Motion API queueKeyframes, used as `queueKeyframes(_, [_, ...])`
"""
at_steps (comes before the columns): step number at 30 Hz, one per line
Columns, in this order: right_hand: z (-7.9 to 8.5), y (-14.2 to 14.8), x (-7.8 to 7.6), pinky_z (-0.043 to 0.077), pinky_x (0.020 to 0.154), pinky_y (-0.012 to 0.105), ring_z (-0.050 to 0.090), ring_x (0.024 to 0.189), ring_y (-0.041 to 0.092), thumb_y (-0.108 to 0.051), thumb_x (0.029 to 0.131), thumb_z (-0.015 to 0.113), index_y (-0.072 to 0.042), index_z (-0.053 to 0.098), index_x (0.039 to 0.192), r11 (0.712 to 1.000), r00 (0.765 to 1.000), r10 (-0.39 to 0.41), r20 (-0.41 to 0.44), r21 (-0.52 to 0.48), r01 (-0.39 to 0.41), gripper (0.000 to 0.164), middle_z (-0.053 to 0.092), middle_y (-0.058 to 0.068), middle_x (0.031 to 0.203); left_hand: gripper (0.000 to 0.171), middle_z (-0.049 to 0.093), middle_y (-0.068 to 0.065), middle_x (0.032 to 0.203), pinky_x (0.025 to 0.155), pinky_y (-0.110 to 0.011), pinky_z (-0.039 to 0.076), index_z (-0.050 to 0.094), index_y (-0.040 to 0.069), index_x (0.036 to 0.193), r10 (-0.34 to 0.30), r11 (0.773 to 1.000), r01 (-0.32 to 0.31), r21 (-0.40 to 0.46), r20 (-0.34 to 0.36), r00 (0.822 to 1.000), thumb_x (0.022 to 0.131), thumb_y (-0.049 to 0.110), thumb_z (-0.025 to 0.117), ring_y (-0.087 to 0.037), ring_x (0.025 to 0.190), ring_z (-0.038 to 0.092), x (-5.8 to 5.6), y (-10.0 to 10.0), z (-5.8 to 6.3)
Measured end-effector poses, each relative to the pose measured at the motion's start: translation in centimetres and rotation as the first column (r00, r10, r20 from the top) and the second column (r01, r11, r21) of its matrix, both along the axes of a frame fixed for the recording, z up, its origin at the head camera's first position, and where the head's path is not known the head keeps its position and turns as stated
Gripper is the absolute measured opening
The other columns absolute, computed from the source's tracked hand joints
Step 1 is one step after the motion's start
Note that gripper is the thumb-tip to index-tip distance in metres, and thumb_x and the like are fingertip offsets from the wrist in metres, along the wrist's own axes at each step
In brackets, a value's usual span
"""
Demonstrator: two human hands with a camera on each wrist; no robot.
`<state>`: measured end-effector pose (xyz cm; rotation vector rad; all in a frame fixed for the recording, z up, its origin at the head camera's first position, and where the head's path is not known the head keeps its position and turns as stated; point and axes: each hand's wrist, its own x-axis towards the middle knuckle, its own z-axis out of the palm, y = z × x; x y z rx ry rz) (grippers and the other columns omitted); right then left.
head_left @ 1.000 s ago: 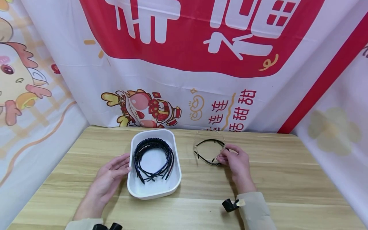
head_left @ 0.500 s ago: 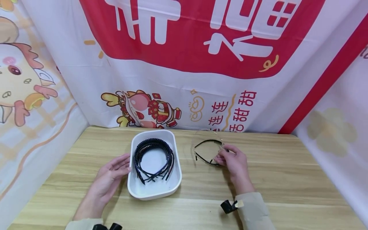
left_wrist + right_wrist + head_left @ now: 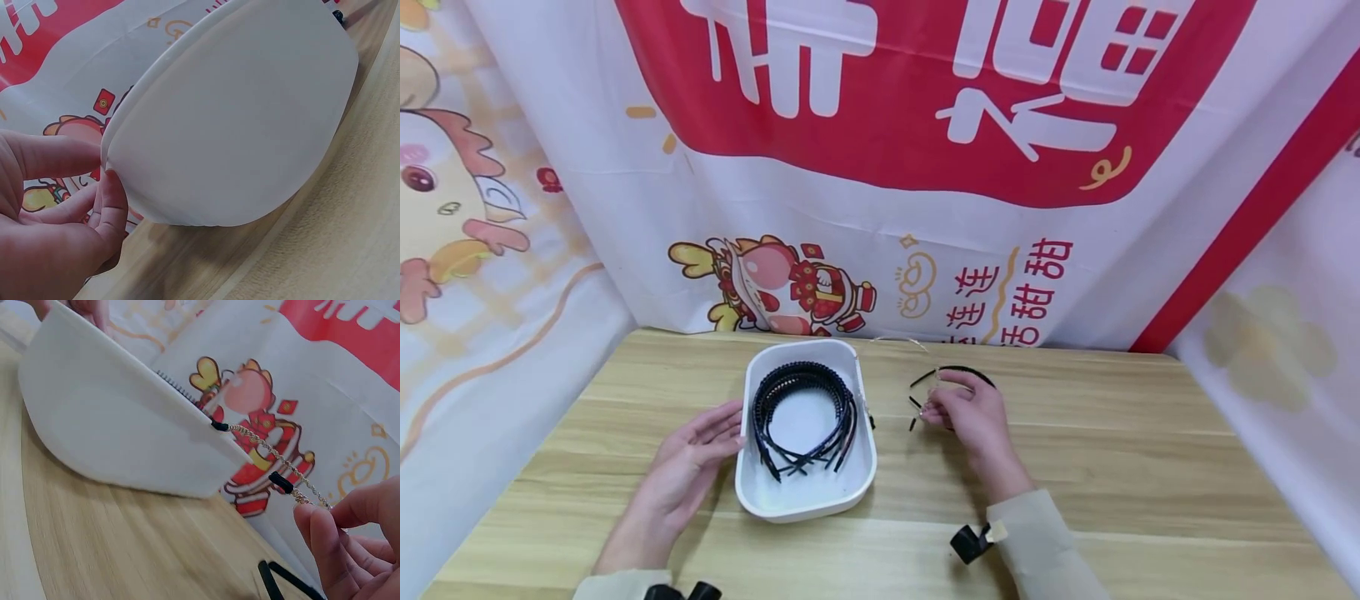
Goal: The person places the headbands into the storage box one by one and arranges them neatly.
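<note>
In my right hand (image 3: 972, 417) I pinch a thin braided gold hairband (image 3: 269, 447) with black tips between thumb and fingers. Its ends overlap the right rim of a white plastic tub (image 3: 782, 502). Below that hand, on the table, lies a black toothed headband (image 3: 975, 373), partly covered by the fingers. My left hand (image 3: 688, 467) is at the tub's left side; thumb and forefinger grip the rim, as the left wrist view shows (image 3: 94, 212). Inside the tub, several dark toothed headbands (image 3: 805, 367) form a loose stack.
The tub stands on a wooden table (image 3: 1150, 467). A printed white and red cloth (image 3: 880, 192) hangs right behind the table's back edge, with further cloth at both sides. Small black devices (image 3: 972, 543) sit at the wrists.
My right hand has moved left with the gold hairband, whose ends now reach the tub. The black headband lies apart beneath it. My left hand stays at the tub.
</note>
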<state>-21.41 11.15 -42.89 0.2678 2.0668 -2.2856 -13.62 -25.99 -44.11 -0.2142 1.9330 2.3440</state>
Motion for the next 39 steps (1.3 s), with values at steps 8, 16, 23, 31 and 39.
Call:
queueKeyframes(8, [0.6, -2.0, -0.1, 0.068, 0.071, 0.034, 0.075, 0.065, 0.017, 0.009, 0.090, 0.069, 0.005, 0.063, 0.138, 0.998, 0.998, 0.065, 0.007, 0.017, -0.065, 0.048, 0.078, 0.018, 0.088, 0.068, 0.072, 0.014, 0.120, 0.104, -0.018, 0.056, 0.040, -0.001, 0.158, -0.002, 1.000, 0.002, -0.010, 0.000, 1.000, 0.095, -0.011, 0.065, -0.005, 0.115, 0.067, 0.0, 0.0, 0.0])
queueKeyframes(16, [0.9, -4.7, 0.4, 0.067, 0.067, 0.030, 0.074, 0.064, 0.016, 0.008, 0.091, 0.070, 0.005, 0.064, 0.136, 0.988, 0.988, 0.154, 0.004, 0.032, -0.154, 0.045, 0.077, 0.019, 0.089, 0.066, 0.073, 0.013, 0.119, 0.104, -0.018, 0.056, 0.043, 0.000, 0.156, 0.001, 1.000, -0.001, -0.008, -0.001, 1.000, 0.095, -0.011, 0.065, -0.005, 0.115, 0.067, 0.1, -0.1, 0.1])
queueKeyframes(23, [1.3, -6.4, 0.9, 0.066, 0.068, 0.028, 0.073, 0.065, 0.016, 0.007, 0.089, 0.071, 0.004, 0.063, 0.136, 0.982, 0.981, 0.189, 0.038, 0.008, -0.189, 0.047, 0.075, 0.011, 0.084, 0.070, 0.072, 0.013, 0.119, 0.104, -0.018, 0.056, 0.036, -0.006, 0.159, 0.009, 1.000, -0.009, -0.014, 0.013, 1.000, 0.095, -0.012, 0.064, -0.005, 0.114, 0.067, 0.1, 0.1, 0.1])
queueKeyframes(31, [2.0, -7.4, 0.9, 0.065, 0.065, 0.028, 0.072, 0.063, 0.015, 0.006, 0.090, 0.072, 0.004, 0.063, 0.135, 0.975, 0.976, 0.218, 0.024, 0.038, -0.218, 0.046, 0.073, 0.009, 0.080, 0.068, 0.072, 0.012, 0.118, 0.103, -0.018, 0.056, 0.039, -0.005, 0.158, 0.013, 1.000, -0.013, -0.009, 0.012, 1.000, 0.095, -0.012, 0.063, -0.006, 0.113, 0.067, 0.2, 0.1, 0.0])
queueKeyframes(39, [2.5, -8.3, 0.8, 0.068, 0.071, 0.037, 0.073, 0.062, 0.014, 0.006, 0.091, 0.070, 0.004, 0.064, 0.136, 0.959, 0.964, 0.267, 0.010, 0.100, -0.266, 0.046, 0.073, 0.011, 0.082, 0.070, 0.072, 0.012, 0.118, 0.104, -0.019, 0.056, 0.037, -0.006, 0.159, 0.010, 1.000, -0.009, -0.005, 0.010, 1.000, 0.095, -0.012, 0.064, -0.006, 0.114, 0.067, 0.2, 0.0, 0.1])
